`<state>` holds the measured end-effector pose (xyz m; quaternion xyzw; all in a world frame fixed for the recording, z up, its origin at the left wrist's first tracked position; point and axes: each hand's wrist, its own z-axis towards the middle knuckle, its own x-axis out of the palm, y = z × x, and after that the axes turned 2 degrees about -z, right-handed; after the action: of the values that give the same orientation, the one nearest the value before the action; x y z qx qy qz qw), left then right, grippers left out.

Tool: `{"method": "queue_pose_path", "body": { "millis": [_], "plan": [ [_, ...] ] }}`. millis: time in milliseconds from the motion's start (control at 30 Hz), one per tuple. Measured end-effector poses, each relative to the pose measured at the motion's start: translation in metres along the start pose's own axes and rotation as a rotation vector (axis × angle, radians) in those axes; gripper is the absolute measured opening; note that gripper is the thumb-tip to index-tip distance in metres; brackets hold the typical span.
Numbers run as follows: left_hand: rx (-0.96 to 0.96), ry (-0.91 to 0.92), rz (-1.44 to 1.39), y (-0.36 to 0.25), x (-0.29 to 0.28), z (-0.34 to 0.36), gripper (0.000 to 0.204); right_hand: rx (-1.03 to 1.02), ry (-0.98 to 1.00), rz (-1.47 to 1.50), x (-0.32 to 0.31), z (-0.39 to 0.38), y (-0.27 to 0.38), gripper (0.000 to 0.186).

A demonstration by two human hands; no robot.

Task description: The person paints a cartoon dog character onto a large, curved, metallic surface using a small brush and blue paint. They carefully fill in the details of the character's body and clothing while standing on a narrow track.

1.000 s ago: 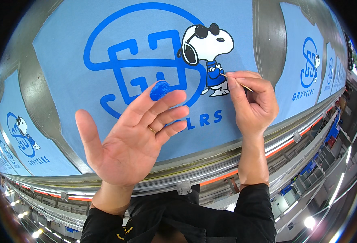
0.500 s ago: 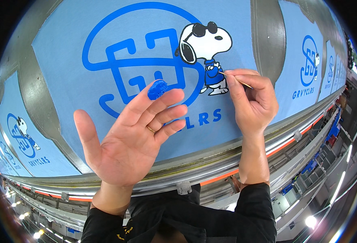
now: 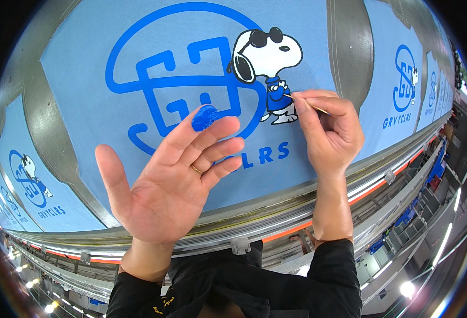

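"While I watch from afar, what does each grip hold?"

"I see the right hand (image 3: 330, 130) pinching a thin stick (image 3: 319, 109) between thumb and fingers. Its tip is at the blue shirt (image 3: 274, 103) of the printed dog (image 3: 270, 55); I can't tell whether it touches."

"And the left?"

"I have the left hand (image 3: 164, 191) spread, palm toward my camera, grasping nothing, a blue smear (image 3: 205, 117) on the index fingertip. Its fingers are over the light-blue panel (image 3: 93, 100), which lies on the grey worktop (image 3: 351, 47)."

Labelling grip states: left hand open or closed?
Open: the left hand shows its palm, thumb spread wide, holding nothing.
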<state>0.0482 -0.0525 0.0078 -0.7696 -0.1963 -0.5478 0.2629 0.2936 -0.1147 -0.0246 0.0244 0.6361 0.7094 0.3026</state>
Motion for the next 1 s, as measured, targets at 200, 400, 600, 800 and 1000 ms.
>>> {"method": "queue_pose_path", "body": {
  "millis": [200, 400, 600, 800, 1000],
  "plan": [
    [-0.002, 0.004, 0.004, 0.000, -0.001, 0.000, 0.103, 0.051, 0.006, 0.010, 0.000, 0.000, 0.004, 0.017],
    [-0.007, 0.016, 0.000, -0.002, -0.002, 0.000, 0.102, 0.152, -0.052, 0.230, -0.004, -0.001, 0.006, 0.019],
    [0.012, 0.064, -0.008, -0.010, -0.006, 0.001, 0.096, 0.232, -0.220, 0.346, -0.027, 0.011, 0.008, 0.015],
    [0.026, 0.086, -0.001, -0.013, -0.011, 0.002, 0.092, 0.259, -0.184, 0.353, -0.019, 0.006, 0.016, 0.014],
    [-0.053, 0.059, -0.020, -0.006, -0.005, 0.000, 0.093, 0.143, 0.047, -0.122, -0.033, 0.011, 0.023, 0.011]
  ]
}}
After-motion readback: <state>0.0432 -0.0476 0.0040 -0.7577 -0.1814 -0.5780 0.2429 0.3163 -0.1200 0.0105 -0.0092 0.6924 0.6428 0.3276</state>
